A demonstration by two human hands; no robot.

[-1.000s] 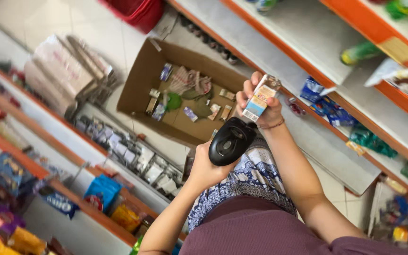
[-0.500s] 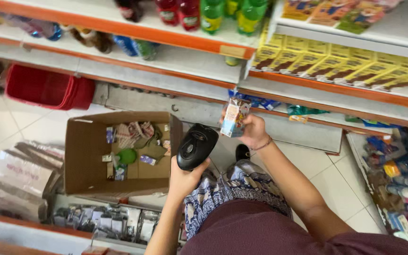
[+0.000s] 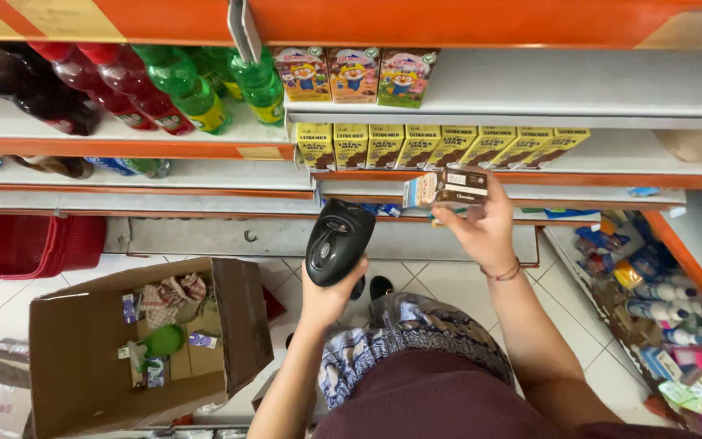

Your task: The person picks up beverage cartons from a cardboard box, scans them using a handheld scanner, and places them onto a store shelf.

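My left hand (image 3: 328, 294) grips a black handheld barcode scanner (image 3: 336, 242), its head raised toward the shelves. My right hand (image 3: 481, 226) holds a small brown and white drink carton (image 3: 447, 187) lying on its side, just to the right of the scanner and in front of the shelf edge. Directly behind the carton a row of yellow and brown milk cartons (image 3: 440, 145) stands on a grey shelf. Above them sit three colourful cartoon drink cartons (image 3: 355, 73).
Red, dark and green soda bottles (image 3: 123, 85) fill the upper left shelf. An open cardboard box (image 3: 136, 345) with several small packets stands on the tiled floor at left, by a red basket (image 3: 26, 242). Assorted bottles and packets (image 3: 668, 313) crowd the lower right shelf.
My view has swung up from the floor to the shelves. My right hand has turned the carton sideways and lifted it toward the row of milk cartons; the scanner stays in my left hand.
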